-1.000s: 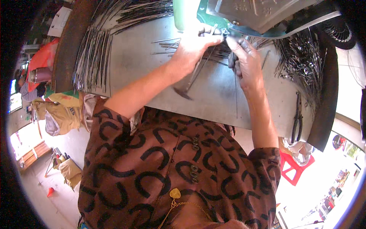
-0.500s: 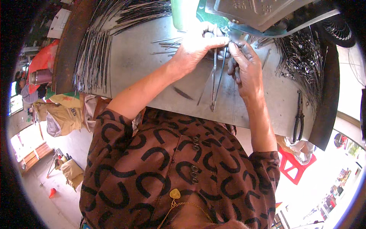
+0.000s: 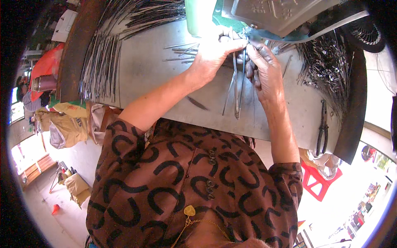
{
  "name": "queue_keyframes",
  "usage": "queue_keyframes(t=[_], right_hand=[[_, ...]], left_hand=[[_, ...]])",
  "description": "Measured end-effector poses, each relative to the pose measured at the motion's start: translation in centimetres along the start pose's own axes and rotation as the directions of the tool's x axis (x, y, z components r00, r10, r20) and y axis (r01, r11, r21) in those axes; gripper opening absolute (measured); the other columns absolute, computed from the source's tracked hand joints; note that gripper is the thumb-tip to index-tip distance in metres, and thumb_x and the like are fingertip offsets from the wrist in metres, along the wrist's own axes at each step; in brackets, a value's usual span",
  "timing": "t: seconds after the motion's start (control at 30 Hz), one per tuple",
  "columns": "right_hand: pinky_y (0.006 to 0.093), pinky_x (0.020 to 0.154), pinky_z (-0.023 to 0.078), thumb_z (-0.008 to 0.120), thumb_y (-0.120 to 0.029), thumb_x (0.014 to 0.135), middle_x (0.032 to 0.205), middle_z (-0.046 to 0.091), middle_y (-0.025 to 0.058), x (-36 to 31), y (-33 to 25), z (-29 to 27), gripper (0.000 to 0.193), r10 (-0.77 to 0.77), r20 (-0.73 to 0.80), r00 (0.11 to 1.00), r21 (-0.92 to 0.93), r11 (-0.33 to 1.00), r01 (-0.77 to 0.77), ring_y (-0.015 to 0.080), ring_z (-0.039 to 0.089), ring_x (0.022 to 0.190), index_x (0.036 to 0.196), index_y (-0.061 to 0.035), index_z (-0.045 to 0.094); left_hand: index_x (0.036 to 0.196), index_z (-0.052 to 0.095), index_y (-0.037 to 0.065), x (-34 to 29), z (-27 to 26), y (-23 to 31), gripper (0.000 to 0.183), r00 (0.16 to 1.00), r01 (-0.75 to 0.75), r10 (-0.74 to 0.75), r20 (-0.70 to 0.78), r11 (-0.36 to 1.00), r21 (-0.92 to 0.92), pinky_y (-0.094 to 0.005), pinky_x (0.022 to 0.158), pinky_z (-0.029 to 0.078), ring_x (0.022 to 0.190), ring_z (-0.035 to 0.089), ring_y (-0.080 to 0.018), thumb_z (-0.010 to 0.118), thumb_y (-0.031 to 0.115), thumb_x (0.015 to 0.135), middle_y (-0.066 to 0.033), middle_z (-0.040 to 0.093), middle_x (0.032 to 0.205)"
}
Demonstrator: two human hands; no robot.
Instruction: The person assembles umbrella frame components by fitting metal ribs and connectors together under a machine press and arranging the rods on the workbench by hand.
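My left hand (image 3: 217,51) is closed at the foot of the machine (image 3: 269,16), thumb stretched toward the right hand. From under its fingers hang thin metal strips (image 3: 235,89); two of them come together near the table's front edge. My right hand (image 3: 264,62) is closed beside it, thumb and forefinger pinched close to the left thumb, at the top of a thin strip. Its fingertips look dark and smudged. The upper ends of the strips, by the machine, are lost in glare and behind the fingers.
Long metal strips (image 3: 101,68) lie in bundles on the metal table's left side, with a few loose strips (image 3: 182,53) by my left wrist. On the right are a heap of strips (image 3: 326,62) and dark-handled pliers (image 3: 322,128). A green post (image 3: 192,18) stands beside the machine.
The lower ends of the hanging strips have swung slightly to the right. Both hands keep nearly the same place and grip.
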State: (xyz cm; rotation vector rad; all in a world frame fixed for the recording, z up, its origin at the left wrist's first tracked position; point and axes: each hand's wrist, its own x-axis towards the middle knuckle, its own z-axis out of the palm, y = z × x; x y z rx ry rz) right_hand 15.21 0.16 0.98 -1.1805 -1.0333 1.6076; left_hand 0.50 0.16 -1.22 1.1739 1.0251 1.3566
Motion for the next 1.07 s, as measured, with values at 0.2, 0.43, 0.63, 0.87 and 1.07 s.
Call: queue_keyframes(t=[0.2,0.43,0.63,0.87,1.07], right_hand=[[0.017,0.035,0.023,0.059,-0.024,0.092,0.06,0.055,-0.0023,1.0,-0.4,-0.4,0.019,0.007,0.067,0.998,-0.02,1.0,-0.006,0.002,0.042,0.042,0.1,-0.0069,0.063],[0.0178,0.035,0.023,0.059,-0.025,0.091,0.06,0.055,-0.002,1.0,0.2,-0.3,0.019,0.035,0.057,0.998,0.075,0.996,-0.039,0.0022,0.04,0.041,0.097,-0.007,0.063],[0.0196,0.036,0.022,0.062,-0.027,0.088,0.06,0.056,-0.0033,1.8,-3.3,-1.8,0.02,0.111,0.179,0.978,-0.32,0.946,-0.048,0.0028,0.04,0.041,0.091,-0.0076,0.066],[0.0191,0.036,0.024,0.059,-0.027,0.09,0.061,0.054,-0.0047,0.9,-0.3,-0.2,0.017,0.028,0.06,0.998,-0.037,0.999,-0.026,0.0025,0.042,0.043,0.092,-0.0105,0.064],[0.0265,0.04,0.042,0.054,-0.027,0.094,0.069,0.06,0.0039,-1.0,-0.2,1.2,0.026,-0.178,0.086,0.98,-0.33,0.923,0.197,0.0102,0.055,0.05,0.1,-0.0029,0.063]], left_hand=[[0.086,0.064,0.004,0.5,0.2,0.5,0.01,0.997,0.053,-0.059,-0.044,0.99,-0.129,-0.0241,0.069,0.045,0.073,0.056,-0.0092,0.068,0.012,0.082,-0.0017,0.06,0.076],[0.086,0.064,0.003,0.6,0.1,0.6,0.011,0.995,0.089,-0.096,-0.023,0.972,-0.217,-0.0236,0.067,0.045,0.072,0.056,-0.0094,0.069,0.012,0.081,-0.003,0.061,0.076],[0.088,0.064,0.002,1.2,-1.0,0.6,0.015,0.946,0.322,-0.323,0.018,0.936,-0.145,-0.0241,0.066,0.048,0.073,0.058,-0.0094,0.071,0.012,0.08,-0.0039,0.063,0.077],[0.091,0.065,0.004,0.4,-0.1,0.5,0.014,0.981,0.19,-0.192,0.011,0.954,-0.232,-0.0241,0.065,0.048,0.075,0.058,-0.0095,0.07,0.013,0.081,-0.0029,0.063,0.083],[0.101,0.064,0.007,0.2,-4.8,1.9,0.028,0.955,0.286,-0.286,-0.08,0.958,-0.009,-0.0276,0.072,0.046,0.082,0.057,-0.0112,0.07,0.024,0.079,-0.0019,0.063,0.091]])
